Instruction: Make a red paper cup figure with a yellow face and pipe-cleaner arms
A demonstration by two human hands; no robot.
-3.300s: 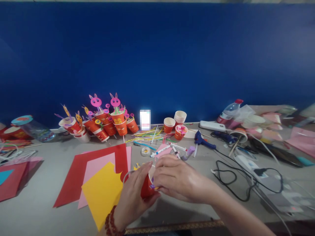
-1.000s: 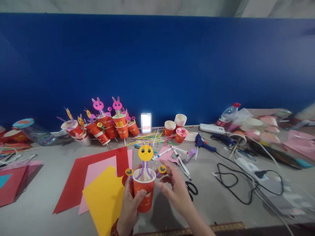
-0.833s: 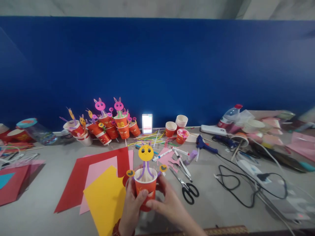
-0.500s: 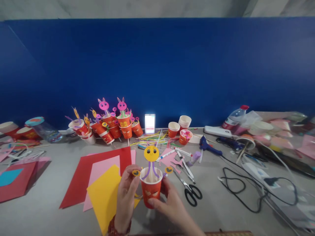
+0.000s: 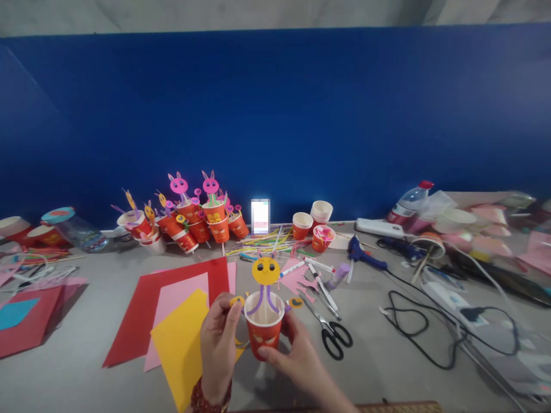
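Note:
A red paper cup [image 5: 263,337] with a white rim is held over the near part of the table. From its mouth rises a yellow paper face [image 5: 266,271] on purple stems [image 5: 269,297]. My right hand [image 5: 297,351] grips the cup from the right, its thumb across the front. At the cup's left side, my left hand [image 5: 218,335] is closed, thumb and fingers pinching a small yellow paper disc [image 5: 236,300]. A second yellow disc [image 5: 295,302], with a dark heart shape, sticks out on the right.
Red [image 5: 129,321], pink and yellow sheets [image 5: 178,330] lie left. Black-handled scissors [image 5: 336,338], markers [image 5: 327,292] and a blue glue gun [image 5: 364,255] with its cord lie right. Behind stand decorated cups [image 5: 217,221], a lit screen [image 5: 260,217] and a bottle [image 5: 408,203].
My left thumb and fingers have shifted onto the left yellow disc, which they now pinch. The cup and my right hand stay nearly in place; the view has shifted slightly.

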